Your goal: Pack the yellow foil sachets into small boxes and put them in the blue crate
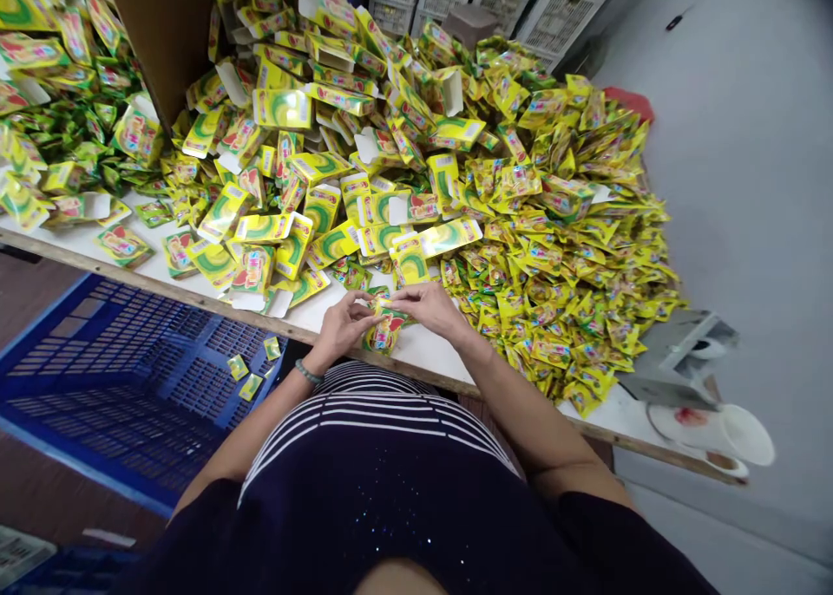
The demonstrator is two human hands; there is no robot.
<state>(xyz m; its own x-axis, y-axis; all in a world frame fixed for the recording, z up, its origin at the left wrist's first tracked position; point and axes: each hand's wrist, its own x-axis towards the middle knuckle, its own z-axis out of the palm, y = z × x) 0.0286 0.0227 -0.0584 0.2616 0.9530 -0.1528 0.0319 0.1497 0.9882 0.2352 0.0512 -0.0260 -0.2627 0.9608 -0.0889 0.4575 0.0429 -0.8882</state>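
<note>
At the table's front edge, a small yellow-green carton (383, 333) with a red fruit print stands between my two hands. My left hand (344, 324) is closed on its left side, thumb and fingers pinched near the top. From the right, my right hand (430, 307) reaches over with its fingertips pressed together at the carton's upper end. Exactly what those right fingertips pinch is too small to make out. Just beyond my hands lie more yellow cartons (409, 261), some with white flaps sticking out. Small yellow sachets (540, 291) are heaped to the right of my right hand.
A blue plastic crate (110, 404) sits below the table at left, with a few small packs inside. A cardboard panel (153, 35) divides the heaps. At right are a grey tape-dispenser-like object (677, 361) and a white cup (748, 434). White crates (560, 18) are stacked behind.
</note>
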